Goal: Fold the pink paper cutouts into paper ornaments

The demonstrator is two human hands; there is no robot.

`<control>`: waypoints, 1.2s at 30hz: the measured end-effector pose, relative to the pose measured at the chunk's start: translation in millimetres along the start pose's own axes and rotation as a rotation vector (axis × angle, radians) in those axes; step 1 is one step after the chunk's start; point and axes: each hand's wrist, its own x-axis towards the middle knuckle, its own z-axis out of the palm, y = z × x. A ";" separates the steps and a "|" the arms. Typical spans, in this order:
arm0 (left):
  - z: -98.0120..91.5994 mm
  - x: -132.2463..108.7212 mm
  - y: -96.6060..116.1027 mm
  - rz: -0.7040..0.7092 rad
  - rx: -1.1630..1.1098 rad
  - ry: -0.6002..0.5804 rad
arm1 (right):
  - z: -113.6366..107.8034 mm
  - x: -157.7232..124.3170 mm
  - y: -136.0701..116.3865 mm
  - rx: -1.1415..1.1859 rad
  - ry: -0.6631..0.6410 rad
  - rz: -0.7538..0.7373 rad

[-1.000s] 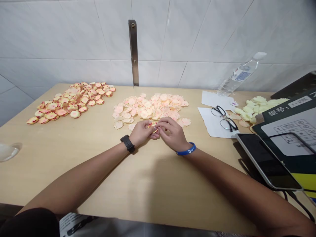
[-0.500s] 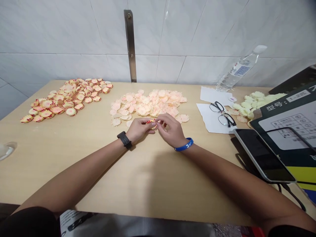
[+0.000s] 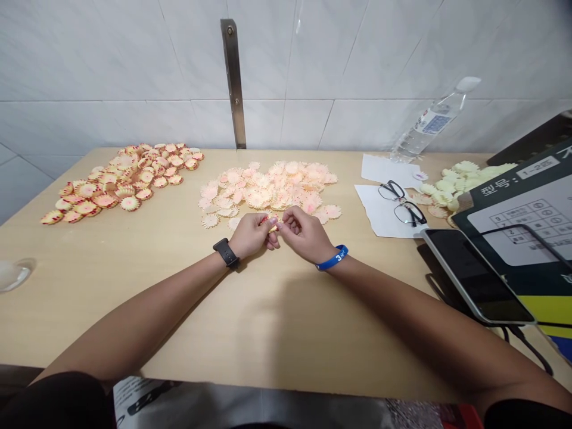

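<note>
Between my two hands is a small artificial flower piece [image 3: 273, 225] with a red and yellow edge, mostly covered by fingers. My left hand [image 3: 251, 234], below a black watch, is closed on it with the thumb on top. My right hand [image 3: 305, 233], with a blue wristband, pinches at its right side, thumb and forefinger together. Just beyond the hands lies a loose pile of pale pink flower pieces [image 3: 268, 187]. At the far left is a heap of thicker red-edged flower pieces [image 3: 120, 182].
At right lie eyeglasses [image 3: 409, 213] on white paper [image 3: 378, 223], a leaning water bottle [image 3: 424, 128], pale green flower pieces [image 3: 460, 179], a phone [image 3: 478, 274] and a dark printed box [image 3: 531, 220]. A clear object [image 3: 13, 276] sits at the left edge of the wooden table [image 3: 201, 333].
My fingers have closed further over the flower piece, so less of it shows. My left fingers have curled beneath it. The piles look the same; the view has shifted slightly.
</note>
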 end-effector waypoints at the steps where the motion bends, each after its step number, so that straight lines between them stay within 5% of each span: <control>1: -0.1 0.1 -0.7 0.012 0.018 -0.008 | -0.4 0.4 -0.8 -0.024 -0.010 0.017; 16: -14.0 7.6 -5.3 -0.038 -0.127 -0.204 | -3.5 0.4 2.4 -0.141 -0.120 0.025; 26: -11.4 2.3 6.0 -0.060 -0.038 -0.146 | -4.4 1.6 10.5 0.025 -0.209 -0.058; 36: -6.2 -0.7 4.8 -0.041 -0.141 0.013 | -3.0 1.1 5.1 -0.042 0.047 -0.203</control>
